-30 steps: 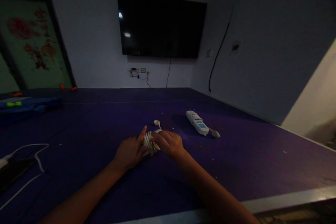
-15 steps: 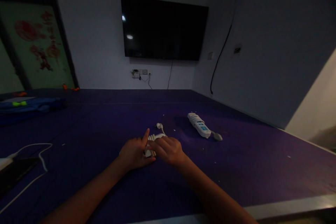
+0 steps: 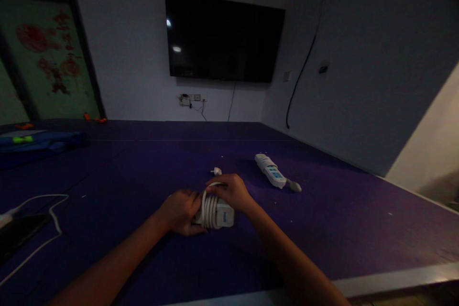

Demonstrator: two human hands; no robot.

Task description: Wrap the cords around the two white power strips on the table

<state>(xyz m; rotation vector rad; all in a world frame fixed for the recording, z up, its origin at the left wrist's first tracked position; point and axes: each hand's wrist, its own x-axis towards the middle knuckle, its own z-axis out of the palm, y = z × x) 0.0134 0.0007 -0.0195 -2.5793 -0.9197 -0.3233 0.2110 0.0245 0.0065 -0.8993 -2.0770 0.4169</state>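
A white power strip (image 3: 219, 213) lies on the purple table (image 3: 322, 220) with its white cord wound around it in several turns. My left hand (image 3: 179, 210) grips the strip's left end, fingers curled round it. My right hand (image 3: 231, 191) pinches the cord at the top of the windings. The cord's white plug (image 3: 216, 170) rests on the table just beyond my hands. A second white power strip (image 3: 270, 175) with blue sockets lies farther right, a plug beside its near end.
A black phone-like object with a white cable (image 3: 39, 215) lies at the left edge. A blue bag (image 3: 39, 143) sits far left. A dark wall-mounted TV (image 3: 222, 36) and wall sockets (image 3: 191, 98) are behind. The table's pale front edge (image 3: 394, 279) runs lower right.
The power strip has been turned so its end and the cord windings face me. My right hand has shifted up onto the cord, and my left forefinger has folded down.
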